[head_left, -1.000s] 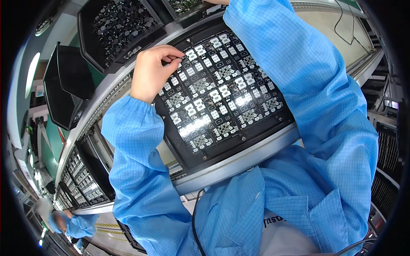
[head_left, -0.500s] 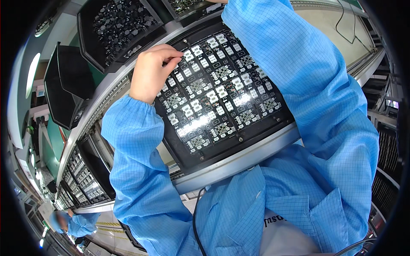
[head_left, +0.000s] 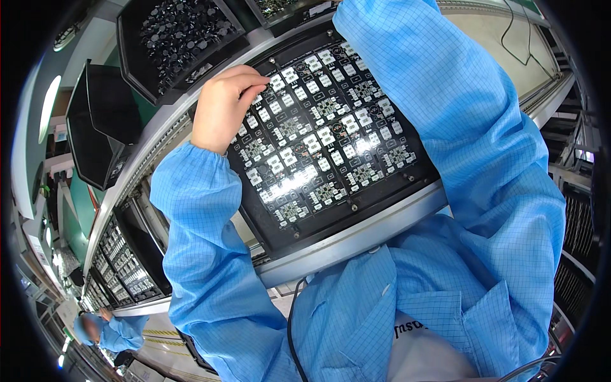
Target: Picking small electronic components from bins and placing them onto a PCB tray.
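A black fixture tray (head_left: 388, 191) holds a panel of dark circuit boards (head_left: 318, 137) with many white rectangular parts in rows. My left hand (head_left: 223, 105) reaches over the panel's upper left corner. Its thumb and forefinger are pinched together beside the white parts there; whatever is between the fingertips is hidden or too small to name. My right arm, in a blue checked sleeve (head_left: 439, 83), stretches past the panel's right side to the top of the picture. The right hand lies beyond the upper edge.
Beyond the rail, a black bin (head_left: 184, 38) holds many small dark round parts; another bin (head_left: 280, 7) holds small pieces. An angular black container (head_left: 98, 127) stands at the left. More board panels (head_left: 124, 261) sit down the line, near a co-worker in blue (head_left: 121, 334).
The tray and panel have shifted slightly left, and my left hand with them. My right hand, barely showing at the top edge before, has gone out of the picture.
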Motion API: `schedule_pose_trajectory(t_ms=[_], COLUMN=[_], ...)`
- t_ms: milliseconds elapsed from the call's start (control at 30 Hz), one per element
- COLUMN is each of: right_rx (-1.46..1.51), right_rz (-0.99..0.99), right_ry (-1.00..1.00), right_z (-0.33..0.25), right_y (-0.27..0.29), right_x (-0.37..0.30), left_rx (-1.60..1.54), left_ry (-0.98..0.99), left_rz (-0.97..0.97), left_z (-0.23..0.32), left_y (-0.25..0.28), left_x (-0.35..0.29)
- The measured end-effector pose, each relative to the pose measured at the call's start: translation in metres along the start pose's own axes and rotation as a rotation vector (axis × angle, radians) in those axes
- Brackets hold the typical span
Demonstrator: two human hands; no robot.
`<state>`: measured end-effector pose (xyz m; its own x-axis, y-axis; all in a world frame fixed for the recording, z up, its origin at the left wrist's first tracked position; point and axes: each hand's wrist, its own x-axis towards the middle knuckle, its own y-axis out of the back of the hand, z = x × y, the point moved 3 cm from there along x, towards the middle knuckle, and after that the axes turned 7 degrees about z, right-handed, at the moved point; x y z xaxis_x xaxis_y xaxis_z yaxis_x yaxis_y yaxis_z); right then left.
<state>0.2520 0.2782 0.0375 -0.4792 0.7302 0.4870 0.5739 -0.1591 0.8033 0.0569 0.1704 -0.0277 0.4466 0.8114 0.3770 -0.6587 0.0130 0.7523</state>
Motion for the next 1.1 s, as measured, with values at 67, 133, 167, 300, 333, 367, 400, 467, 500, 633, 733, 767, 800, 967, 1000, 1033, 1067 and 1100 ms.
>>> schedule_pose_trajectory(t_ms=[67, 133, 167, 300, 333, 367, 400, 467, 500, 633, 733, 767, 800, 967, 1000, 1033, 1067, 1100], right_rx=[-0.004, 0.012, 0.011, 0.019, 0.047, 0.049, 0.133, 0.247, 0.251, 0.787, 0.775, 0.685, 0.752, 0.71, 0.674, 0.681, 0.665, 0.649], right_rz=[0.001, -0.014, -0.014, 0.011, 0.026, 0.024, 0.076, 0.165, 0.16, -0.002, -0.183, -0.283, -0.352, -0.57, -0.55, -0.558, -0.581, -0.605], right_ry=[0.009, -0.023, -0.024, 0.005, 0.024, 0.025, -0.01, -0.021, -0.017, -0.056, 0.049, 0.071, 0.001, -0.055, -0.02, -0.012, -0.018, -0.024], right_z=[-0.002, -0.006, -0.005, -0.006, -0.007, -0.008, -0.008, -0.011, -0.021, -0.05, -0.057, -0.057, -0.055, -0.066, -0.068, -0.069, -0.07, -0.072], right_y=[0.001, 0.004, 0.004, 0.007, 0.007, 0.008, 0.011, 0.018, 0.021, 0.011, -0.007, 0.002, -0.005, -0.031, -0.034, -0.034, -0.035, -0.036], right_x=[0.0, -0.001, -0.002, -0.006, -0.007, -0.009, -0.01, -0.015, -0.019, -0.048, -0.078, -0.087, -0.1, -0.138, -0.141, -0.141, -0.141, -0.142], left_rx=[0.012, 0.021, 0.029, 0.066, 0.093, 0.121, 0.121, 0.139, 0.14, 0.203, 0.358, 0.37, 0.374, 0.598, 0.662, 0.719, 0.724, 0.692], left_ry=[0.002, -0.001, -0.006, -0.07, -0.121, -0.172, -0.169, -0.116, -0.11, -0.111, -0.248, -0.217, -0.231, -0.267, -0.197, -0.126, -0.114, 0.042], left_rz=[-0.016, -0.023, -0.03, -0.057, -0.05, -0.046, -0.045, -0.066, -0.064, -0.056, 0.083, 0.17, 0.229, 0.453, 0.267, 0.079, 0.08, -0.049], left_z=[0.001, 0.0, 0.001, 0.005, 0.004, 0.005, 0.007, 0.011, 0.012, 0.008, 0.023, 0.036, 0.04, 0.012, 0.0, -0.011, -0.013, -0.021], left_y=[0.0, 0.001, 0.0, 0.0, 0.0, 0.001, 0.0, -0.002, -0.001, -0.006, 0.0, 0.001, 0.008, 0.042, 0.042, 0.04, 0.041, 0.039], left_x=[-0.001, -0.004, -0.004, -0.007, -0.009, -0.01, -0.01, -0.01, -0.01, -0.005, 0.007, 0.014, 0.022, 0.064, 0.07, 0.073, 0.075, 0.077])
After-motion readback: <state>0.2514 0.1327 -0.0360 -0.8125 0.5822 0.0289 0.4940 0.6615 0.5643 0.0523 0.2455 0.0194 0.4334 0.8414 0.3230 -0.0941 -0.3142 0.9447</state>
